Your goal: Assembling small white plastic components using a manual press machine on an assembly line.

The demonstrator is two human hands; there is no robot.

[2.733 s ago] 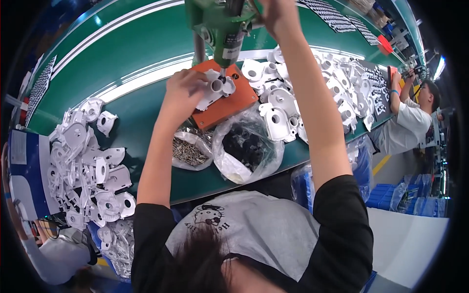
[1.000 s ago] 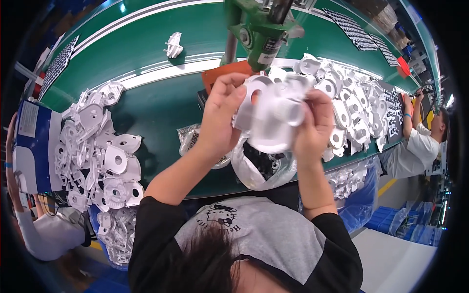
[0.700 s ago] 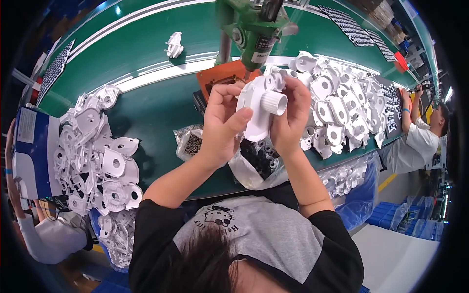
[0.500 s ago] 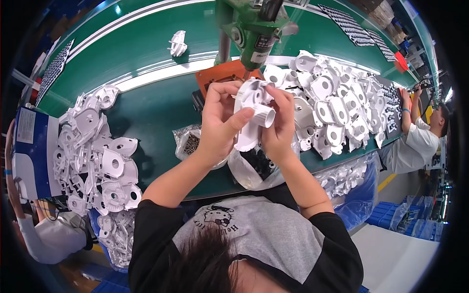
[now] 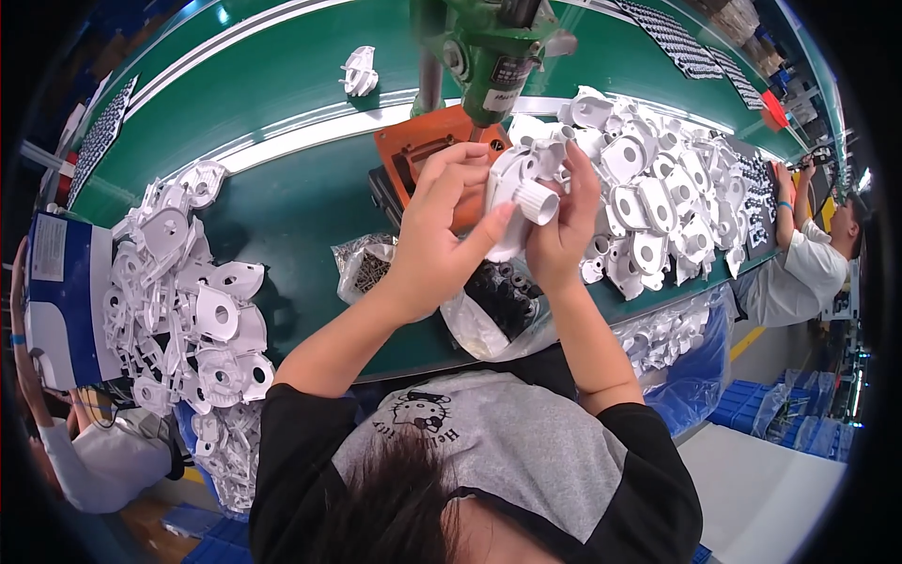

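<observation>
A white moulded plastic housing (image 5: pixel 510 193) with a ribbed round tube is held up between both hands above the bench. My left hand (image 5: pixel 437 230) has its thumb against the near face of the housing, the fingers reaching round its left side. On the other side my right hand (image 5: pixel 567 226) grips it, fingers bent around its edge. Just beyond stands an orange fixture (image 5: pixel 413 150) under the green press head (image 5: pixel 493 80). Below the hands are a clear bag of metal screws (image 5: pixel 368 271) and a bag of small black parts (image 5: pixel 507 315).
Heaps of white housings lie at left (image 5: pixel 221 310) and right (image 5: pixel 648 202). One lone housing (image 5: pixel 359 72) sits on the far green surface. A blue and white box (image 5: pixel 61 291) borders the left heap. Co-workers are at the right (image 5: pixel 799 254) and left (image 5: pixel 113 461).
Both hands have moved right with the housing, uncovering more of the orange fixture. The housing has turned slightly, and the left fingers have straightened.
</observation>
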